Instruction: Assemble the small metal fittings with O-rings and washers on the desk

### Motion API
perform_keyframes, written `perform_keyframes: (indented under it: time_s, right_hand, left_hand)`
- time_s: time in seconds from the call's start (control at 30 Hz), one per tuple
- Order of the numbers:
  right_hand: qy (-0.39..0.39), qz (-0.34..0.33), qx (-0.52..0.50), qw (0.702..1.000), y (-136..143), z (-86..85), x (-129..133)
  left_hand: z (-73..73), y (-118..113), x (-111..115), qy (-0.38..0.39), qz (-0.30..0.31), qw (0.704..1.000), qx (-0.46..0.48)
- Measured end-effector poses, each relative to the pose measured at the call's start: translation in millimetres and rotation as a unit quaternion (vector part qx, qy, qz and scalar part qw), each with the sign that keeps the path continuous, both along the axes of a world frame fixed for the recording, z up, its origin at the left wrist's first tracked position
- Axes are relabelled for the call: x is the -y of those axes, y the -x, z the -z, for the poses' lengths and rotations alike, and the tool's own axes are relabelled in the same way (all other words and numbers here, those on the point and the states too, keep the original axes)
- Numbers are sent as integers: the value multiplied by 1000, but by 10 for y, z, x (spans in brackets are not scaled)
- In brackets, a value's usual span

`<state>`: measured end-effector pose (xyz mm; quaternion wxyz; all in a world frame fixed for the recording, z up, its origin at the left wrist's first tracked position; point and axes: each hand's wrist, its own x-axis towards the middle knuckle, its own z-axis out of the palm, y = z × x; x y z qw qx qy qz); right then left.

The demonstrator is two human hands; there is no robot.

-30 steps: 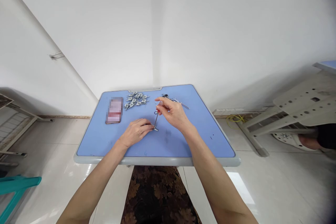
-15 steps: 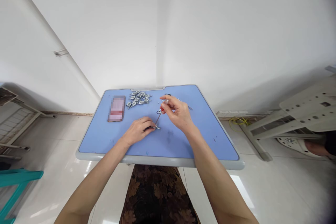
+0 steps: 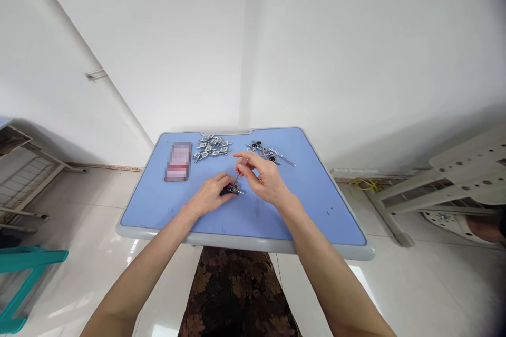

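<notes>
On the blue table (image 3: pixel 253 218), my left hand (image 3: pixel 211 195) is closed on a small metal part (image 3: pixel 236 189) with a dark round centre. My right hand (image 3: pixel 263 176) pinches a screwdriver (image 3: pixel 237 175) with a red and clear handle. Its thin shaft slants down, and the tip meets the small part. A pile of silvery metal parts (image 3: pixel 211 147) lies beyond my left hand. Past my right hand are several parts with black round pieces (image 3: pixel 256 145), beside a clear-handled tool (image 3: pixel 282 157).
A phone-like item (image 3: pixel 177 162), blurred out, lies on the table's left side. A white wall stands behind the table. A teal stool (image 3: pixel 33 260) is at lower left. At right are a pale metal frame (image 3: pixel 389 216), a yellow cable and a person's shoe (image 3: pixel 450 224).
My right hand and the screwdriver have moved slightly left and lower, closer to the held part. The parts with black pieces show more fully. The camera view has shifted slightly.
</notes>
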<state>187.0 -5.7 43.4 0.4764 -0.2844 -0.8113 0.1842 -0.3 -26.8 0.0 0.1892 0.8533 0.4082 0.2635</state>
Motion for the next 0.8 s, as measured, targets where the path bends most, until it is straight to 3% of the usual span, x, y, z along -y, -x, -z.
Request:
perform_keyframes:
  time_s: [0.37, 0.8]
  right_hand:
    - [-3, -20, 40, 999, 30, 12, 23]
    - [30, -34, 18, 999, 51, 38, 37]
  left_hand:
    - [37, -5, -49, 40, 11, 998, 48]
    - [69, -8, -63, 32, 14, 998, 54]
